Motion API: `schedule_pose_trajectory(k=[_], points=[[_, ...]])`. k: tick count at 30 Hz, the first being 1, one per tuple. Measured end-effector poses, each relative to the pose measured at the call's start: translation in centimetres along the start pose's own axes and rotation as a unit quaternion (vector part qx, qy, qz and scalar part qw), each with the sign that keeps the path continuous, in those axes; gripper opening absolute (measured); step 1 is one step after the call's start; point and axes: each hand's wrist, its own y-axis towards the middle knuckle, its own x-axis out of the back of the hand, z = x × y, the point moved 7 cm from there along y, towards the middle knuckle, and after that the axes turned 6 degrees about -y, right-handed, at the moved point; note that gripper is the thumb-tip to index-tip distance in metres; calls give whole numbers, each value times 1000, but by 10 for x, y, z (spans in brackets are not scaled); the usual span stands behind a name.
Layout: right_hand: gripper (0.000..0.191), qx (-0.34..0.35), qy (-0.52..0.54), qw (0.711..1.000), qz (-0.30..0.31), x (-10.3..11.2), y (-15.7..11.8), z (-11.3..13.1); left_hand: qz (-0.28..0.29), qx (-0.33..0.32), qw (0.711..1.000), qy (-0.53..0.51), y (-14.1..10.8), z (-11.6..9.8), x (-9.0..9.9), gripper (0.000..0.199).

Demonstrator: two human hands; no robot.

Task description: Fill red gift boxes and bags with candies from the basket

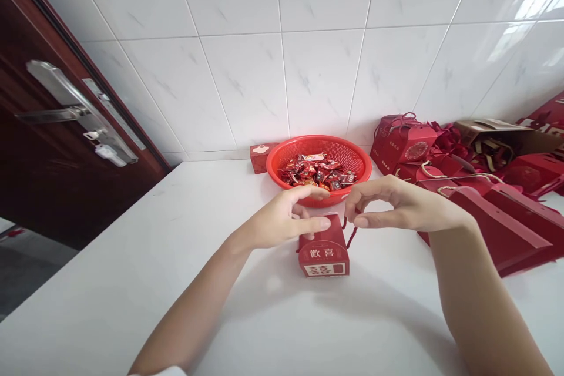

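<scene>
A small red gift box [324, 252] with white-and-gold characters on its front stands on the white counter [132, 282], its top closed. My left hand [286, 217] rests over the top of the box, fingers spread and thumb side lying on it. My right hand [388, 202] hovers just right of the box, fingertips curved and apart, close to a dark red beaded cord [351, 237] hanging from the box. Behind both hands sits a round red plastic basket [359, 158] holding a heap of red-wrapped sweets [316, 171].
Stacked red gift bags [493, 217] and boxes, with a brown cardboard box [506, 135], crowd the counter's right side. A small red box [262, 157] sits behind the basket against the white tiled wall [242, 70]. A dark wooden door with a metal handle [77, 111] stands at left.
</scene>
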Motion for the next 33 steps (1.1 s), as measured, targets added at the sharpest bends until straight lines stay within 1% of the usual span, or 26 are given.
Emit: schedule_pose_trajectory(k=[2,5,7,11,15,17,20,24,26,27,30,31,32,33], points=[[22,-20,-36,999,-25,0,-1,4,15,-44,998,-43,-6,-13,-3,51],[20,-52,-79,995,-30,-8,0,8,44,-80,991,-97,-14,-24,-13,51],[20,-80,-116,989,-37,-14,2,6,61,-91,988,-109,-16,-27,-21,53],[23,-146,-189,968,-77,-20,4,1,76,-116,981,-134,-18,-28,-36,55],[24,-217,-245,940,-93,-24,6,-2,54,-137,981,-124,-18,-26,-42,60],[26,-232,-266,931,-96,-25,7,0,49,-147,981,-114,-18,-25,-42,62],[26,-241,-276,924,-105,-24,7,1,41,-163,981,-94,-18,-26,-41,63],[21,-236,-268,924,-135,-20,6,-1,12,-159,986,-42,-17,-23,-38,75],[22,-222,-261,926,-159,-17,5,-2,-9,-157,987,-20,-14,-21,-36,76],[23,-214,-257,927,-169,-16,5,-1,-29,-155,988,-5,-12,-20,-33,75],[25,-194,-243,931,-192,-13,5,1,-102,-122,985,69,-5,-11,-23,79],[25,-193,-238,932,-194,-12,5,1,-115,-101,984,95,-2,-7,-21,80],[24,-195,-234,933,-193,-12,6,1,-114,-82,983,118,1,-2,-20,77],[24,-202,-234,932,-189,-12,6,0,-104,-66,983,139,5,2,-20,69]])
